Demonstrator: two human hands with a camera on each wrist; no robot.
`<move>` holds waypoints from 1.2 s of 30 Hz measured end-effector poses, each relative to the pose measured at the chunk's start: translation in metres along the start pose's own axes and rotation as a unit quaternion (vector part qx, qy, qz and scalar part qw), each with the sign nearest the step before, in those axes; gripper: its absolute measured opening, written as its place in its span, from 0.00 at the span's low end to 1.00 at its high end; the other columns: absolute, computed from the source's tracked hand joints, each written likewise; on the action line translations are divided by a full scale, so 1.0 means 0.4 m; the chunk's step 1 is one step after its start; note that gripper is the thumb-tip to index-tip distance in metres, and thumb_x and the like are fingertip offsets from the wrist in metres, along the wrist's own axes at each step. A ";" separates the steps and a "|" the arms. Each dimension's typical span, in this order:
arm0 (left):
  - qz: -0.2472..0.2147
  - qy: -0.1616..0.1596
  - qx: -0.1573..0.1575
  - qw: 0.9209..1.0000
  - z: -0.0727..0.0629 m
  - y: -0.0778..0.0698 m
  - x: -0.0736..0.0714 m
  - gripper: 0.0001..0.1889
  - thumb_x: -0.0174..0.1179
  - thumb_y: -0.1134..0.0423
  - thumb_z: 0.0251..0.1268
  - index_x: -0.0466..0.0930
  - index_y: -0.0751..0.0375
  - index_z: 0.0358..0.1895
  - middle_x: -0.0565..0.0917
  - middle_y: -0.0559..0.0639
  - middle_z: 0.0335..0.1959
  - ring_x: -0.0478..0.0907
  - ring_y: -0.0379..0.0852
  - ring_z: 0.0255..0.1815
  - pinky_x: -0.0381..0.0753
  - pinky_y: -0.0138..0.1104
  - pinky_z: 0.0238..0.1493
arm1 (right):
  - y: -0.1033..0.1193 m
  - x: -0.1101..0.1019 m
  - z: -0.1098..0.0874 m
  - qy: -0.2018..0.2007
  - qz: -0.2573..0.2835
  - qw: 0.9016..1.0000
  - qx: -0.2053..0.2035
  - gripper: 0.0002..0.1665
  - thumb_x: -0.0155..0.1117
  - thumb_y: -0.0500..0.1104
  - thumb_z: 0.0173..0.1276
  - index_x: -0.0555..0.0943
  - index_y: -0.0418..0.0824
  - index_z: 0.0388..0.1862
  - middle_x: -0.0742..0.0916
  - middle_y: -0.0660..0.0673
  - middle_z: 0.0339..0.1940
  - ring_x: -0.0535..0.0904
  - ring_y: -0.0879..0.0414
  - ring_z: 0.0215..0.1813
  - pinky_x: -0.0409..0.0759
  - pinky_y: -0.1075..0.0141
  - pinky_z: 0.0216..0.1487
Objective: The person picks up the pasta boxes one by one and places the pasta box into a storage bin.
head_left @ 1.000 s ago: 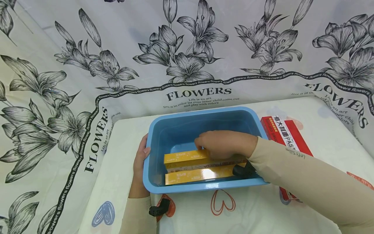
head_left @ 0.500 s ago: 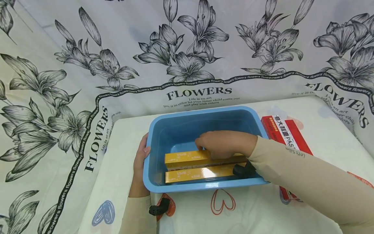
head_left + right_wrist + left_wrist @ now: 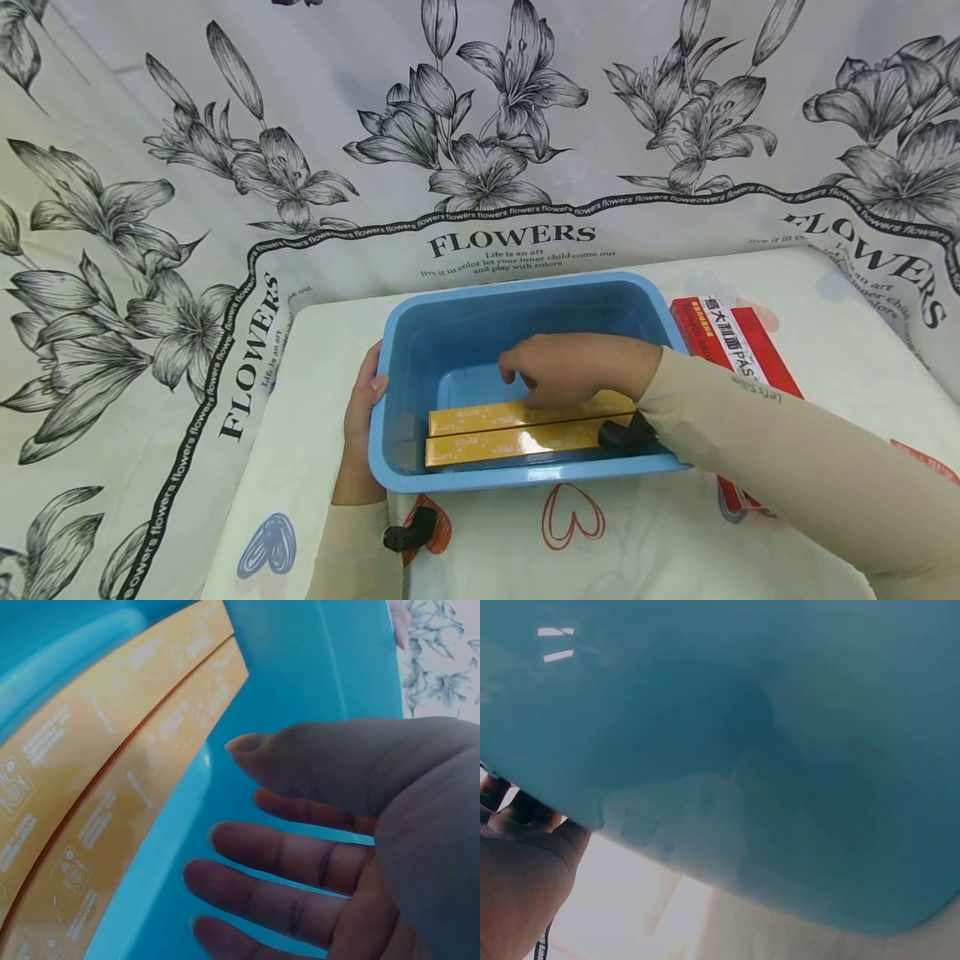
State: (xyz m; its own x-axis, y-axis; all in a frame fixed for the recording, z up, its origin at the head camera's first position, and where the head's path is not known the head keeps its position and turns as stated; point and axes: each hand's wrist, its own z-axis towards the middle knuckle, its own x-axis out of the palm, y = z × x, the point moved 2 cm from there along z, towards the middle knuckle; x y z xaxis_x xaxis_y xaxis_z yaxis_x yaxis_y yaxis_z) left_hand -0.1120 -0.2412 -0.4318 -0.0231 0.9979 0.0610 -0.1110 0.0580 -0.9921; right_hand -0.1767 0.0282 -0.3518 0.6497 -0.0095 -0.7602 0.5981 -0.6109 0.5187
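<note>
Two long yellow boxes (image 3: 480, 448) stand side by side on edge along the near wall of a blue plastic tub (image 3: 528, 477). Over the farther box, my right hand (image 3: 573, 369) hovers inside the tub. In the right wrist view, the fingers of this right hand (image 3: 322, 847) are spread and relaxed, with a gap between them and the yellow boxes (image 3: 112, 750). My left hand (image 3: 365, 387) grips the tub's left side, thumb over the rim and fingers outside. The left wrist view shows that hand (image 3: 525, 862) against the tub's outer wall (image 3: 705, 750).
A red pasta box (image 3: 765, 350) with a white label lies right of the tub, partly hidden by my right sleeve (image 3: 757, 425). The table is covered with a heart-patterned cloth (image 3: 592, 558). Behind it hangs a flower-printed curtain (image 3: 300, 83).
The farther yellow box has come down and settled against the nearer one. My right fingers have let go of it. My left hand stays on the tub.
</note>
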 end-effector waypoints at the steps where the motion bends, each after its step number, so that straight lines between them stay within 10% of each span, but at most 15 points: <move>1: -0.001 -0.001 0.000 1.000 0.000 0.000 0.000 0.39 0.44 0.53 0.72 0.58 0.64 0.85 0.65 0.66 0.81 0.61 0.65 0.80 0.52 0.65 0.77 | 0.000 0.000 -0.002 -0.001 0.002 1.000 0.000 0.20 0.69 0.41 0.80 0.82 0.38 0.67 0.83 0.51 0.43 0.79 0.53 0.46 0.82 0.56 0.49; 18: 0.001 0.003 0.007 1.000 -0.001 0.003 0.000 0.39 0.42 0.53 0.72 0.58 0.64 0.85 0.65 0.67 0.81 0.61 0.66 0.80 0.53 0.66 0.76 | -0.003 -0.032 -0.034 -0.072 0.050 0.995 -0.045 0.21 0.71 0.43 0.79 0.82 0.42 0.66 0.85 0.52 0.49 0.81 0.55 0.49 0.82 0.58 0.50; 36: -0.003 0.003 0.002 1.000 -0.004 0.003 0.002 0.39 0.42 0.53 0.71 0.57 0.63 0.85 0.65 0.66 0.81 0.60 0.66 0.80 0.51 0.67 0.76 | -0.001 -0.076 -0.092 -0.195 0.180 0.959 -0.097 0.25 0.69 0.48 0.81 0.79 0.42 0.71 0.86 0.50 0.58 0.82 0.53 0.59 0.83 0.52 0.58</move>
State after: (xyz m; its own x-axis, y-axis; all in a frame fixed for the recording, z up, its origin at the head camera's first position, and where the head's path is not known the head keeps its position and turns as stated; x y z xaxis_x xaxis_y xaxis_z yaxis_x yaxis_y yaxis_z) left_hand -0.1105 -0.2404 -0.4332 -0.0172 0.9977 0.0654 -0.1157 0.0630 -0.9913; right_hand -0.1795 0.0577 -0.3144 0.6289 -0.5102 -0.5866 0.4685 -0.3534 0.8097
